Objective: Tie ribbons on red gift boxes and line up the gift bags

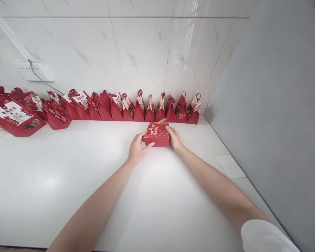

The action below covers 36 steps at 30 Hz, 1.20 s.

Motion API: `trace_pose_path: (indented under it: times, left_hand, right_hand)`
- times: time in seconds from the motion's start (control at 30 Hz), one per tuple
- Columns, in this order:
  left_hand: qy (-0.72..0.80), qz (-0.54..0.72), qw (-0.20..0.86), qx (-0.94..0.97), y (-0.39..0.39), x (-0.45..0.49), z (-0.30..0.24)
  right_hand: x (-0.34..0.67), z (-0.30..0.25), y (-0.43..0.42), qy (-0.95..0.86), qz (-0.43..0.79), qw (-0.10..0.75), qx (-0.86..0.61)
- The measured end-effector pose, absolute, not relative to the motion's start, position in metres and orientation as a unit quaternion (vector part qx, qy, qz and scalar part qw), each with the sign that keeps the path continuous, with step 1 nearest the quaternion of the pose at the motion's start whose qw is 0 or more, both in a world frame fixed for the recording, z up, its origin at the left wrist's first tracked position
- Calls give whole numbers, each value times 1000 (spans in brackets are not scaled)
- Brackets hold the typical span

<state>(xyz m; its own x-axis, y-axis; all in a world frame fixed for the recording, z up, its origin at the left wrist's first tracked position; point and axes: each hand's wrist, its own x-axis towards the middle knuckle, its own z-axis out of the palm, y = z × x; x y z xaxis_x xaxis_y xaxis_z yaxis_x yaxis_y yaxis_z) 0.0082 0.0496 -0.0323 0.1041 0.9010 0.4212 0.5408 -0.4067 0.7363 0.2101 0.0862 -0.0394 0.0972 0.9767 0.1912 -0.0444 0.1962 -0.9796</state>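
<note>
Between my two hands is a red gift box [157, 134] with pale lettering on its top face and a gold loop at its far end. My left hand [139, 147] grips the box's left side, its thumb at the lower front edge. On the opposite side, my right hand [175, 139] is closed around the edge with the thumb on top. The fingers beneath and behind the box are partly hidden. Just beyond it, a row of similar red gift boxes [117, 108] stands against the wall, with ribbon loops on top.
More red boxes [18, 119] cluster at the left end of the white table [68, 175]. A tiled wall [141, 45] rises behind, with a socket strip [33, 71] and cable. A grey panel [273, 105] bounds the right side, and a white paper [230, 166] lies near it.
</note>
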Motion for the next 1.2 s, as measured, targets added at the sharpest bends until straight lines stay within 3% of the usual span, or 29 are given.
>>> trace_pose_path:
  times: [0.17, 0.63, 0.87, 1.2]
  left_hand:
    - [450, 427, 341, 706, 46, 12, -32]
    - [447, 388, 329, 735, 44, 8, -29]
    - [479, 385, 417, 669, 53, 7, -39]
    - [458, 379, 427, 681, 49, 8, -33]
  right_hand:
    - [213, -36, 86, -495, 560, 551, -373]
    - [221, -45, 96, -447, 590, 537, -404]
    - [222, -52, 100, -441, 592, 536, -410]
    - [220, -46, 96, -450, 589, 536, -403]
